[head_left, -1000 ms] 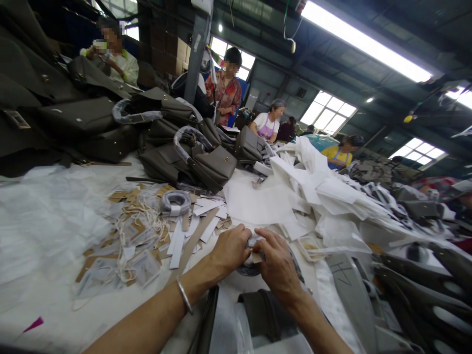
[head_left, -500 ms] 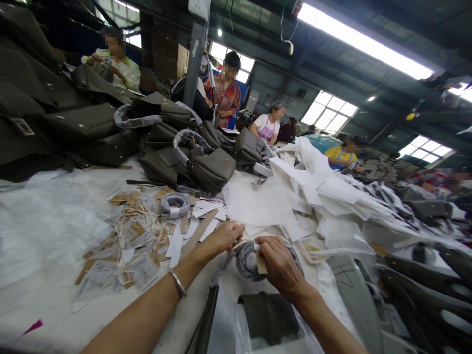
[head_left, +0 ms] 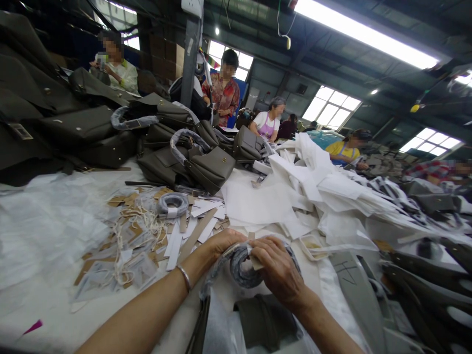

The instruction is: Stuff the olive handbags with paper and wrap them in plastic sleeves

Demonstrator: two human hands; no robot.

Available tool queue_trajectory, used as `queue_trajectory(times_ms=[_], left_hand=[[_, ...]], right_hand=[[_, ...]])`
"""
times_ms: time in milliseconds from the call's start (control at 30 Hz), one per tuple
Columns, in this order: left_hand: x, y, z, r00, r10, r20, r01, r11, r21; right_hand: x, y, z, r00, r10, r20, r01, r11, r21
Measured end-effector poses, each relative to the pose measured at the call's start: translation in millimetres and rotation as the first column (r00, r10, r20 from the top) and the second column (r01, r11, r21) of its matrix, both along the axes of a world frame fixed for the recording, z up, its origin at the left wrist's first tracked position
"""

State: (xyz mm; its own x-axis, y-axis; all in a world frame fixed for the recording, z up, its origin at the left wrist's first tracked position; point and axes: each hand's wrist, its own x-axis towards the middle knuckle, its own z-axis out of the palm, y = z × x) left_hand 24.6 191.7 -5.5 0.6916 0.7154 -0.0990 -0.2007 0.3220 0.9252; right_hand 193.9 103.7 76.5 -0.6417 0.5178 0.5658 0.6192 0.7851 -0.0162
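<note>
A coiled bag strap point(head_left: 243, 275) in clear plastic is in front of me, over an open dark olive handbag point(head_left: 263, 322). My right hand point(head_left: 276, 263) is closed around the coil's right side, with a tan card piece point(head_left: 255, 261) beneath its fingers. My left hand point(head_left: 229, 241) is bent in at the coil's upper left, close to the right fingertips. Its fingers are closed, their tips partly hidden, and what they pinch cannot be made out. The bag's plastic-wrapped handle point(head_left: 213, 280) arcs up from the left side of the bag, below my left hand.
Left of my hands lie tan and white card strips point(head_left: 195, 236), tangled cords point(head_left: 123, 236) and another wrapped strap coil point(head_left: 172, 204). Finished handbags point(head_left: 210, 167) are heaped behind. White sheets point(head_left: 313, 182) pile up at right, near a small tray point(head_left: 312, 247). Several people work beyond.
My left hand has moved slightly lower and right, closer against the coil and my right hand. The coil has shifted a little left, and a tan card end now shows above the fingers.
</note>
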Motion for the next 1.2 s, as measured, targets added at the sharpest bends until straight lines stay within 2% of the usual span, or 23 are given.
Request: queue_trajectory(times_ms=[200, 333, 433, 500, 567, 733, 800, 867, 900, 967, 1067, 1133, 1200], left_hand=[[-8, -7, 11.6, 0.997, 0.024, -0.074, -0.024, 1.0, -0.005], [-3, -8, 18.3, 0.987, 0.044, -0.157, -0.041, 0.999, 0.022], [-3, -8, 23.2, 0.964, 0.118, -0.24, -0.095, 0.99, 0.106], [-4, -9, 28.9, 0.94, 0.183, -0.287, -0.128, 0.972, 0.199], [-7, -12, 36.3, 0.913, 0.258, -0.317, -0.158, 0.939, 0.306], [-10, -21, 50.3, 0.849, 0.42, -0.322, -0.218, 0.832, 0.511], [-10, -25, 51.9, 0.844, 0.432, -0.319, -0.212, 0.814, 0.542], [-9, -27, 52.9, 0.849, 0.424, -0.315, -0.198, 0.808, 0.554], [-9, -28, 53.5, 0.853, 0.418, -0.314, -0.191, 0.809, 0.556], [-10, -28, 55.2, 0.861, 0.401, -0.313, -0.178, 0.814, 0.553], [-11, -28, 57.6, 0.873, 0.372, -0.315, -0.158, 0.827, 0.54], [-12, -28, 57.9, 0.882, 0.349, -0.317, -0.143, 0.839, 0.526], [-12, -30, 57.1, 0.892, 0.321, -0.319, -0.124, 0.85, 0.511]], right_hand=[[-6, 6, 4.6, 0.99, 0.044, -0.131, -0.055, 0.996, -0.076], [-6, 7, -0.3, 0.991, 0.001, -0.137, -0.018, 0.992, -0.122], [-2, 8, -7.6, 0.985, -0.06, -0.161, 0.029, 0.982, -0.186], [2, 10, -10.4, 0.979, -0.118, -0.164, 0.068, 0.957, -0.281], [5, 14, -10.3, 0.967, -0.192, -0.165, 0.108, 0.902, -0.419], [7, 31, -3.1, 0.916, -0.364, -0.17, 0.14, 0.686, -0.714], [6, 37, -1.1, 0.877, -0.451, -0.165, 0.127, 0.549, -0.826], [5, 42, 0.1, 0.837, -0.515, -0.185, 0.04, 0.395, -0.918], [5, 44, 0.6, 0.819, -0.536, -0.207, -0.016, 0.339, -0.941], [6, 46, 1.6, 0.797, -0.553, -0.243, -0.092, 0.286, -0.954], [8, 47, 1.6, 0.813, -0.543, -0.211, -0.092, 0.237, -0.967], [9, 47, -0.3, 0.821, -0.535, -0.198, -0.085, 0.227, -0.97], [10, 47, -3.4, 0.808, -0.547, -0.218, -0.091, 0.25, -0.964]])
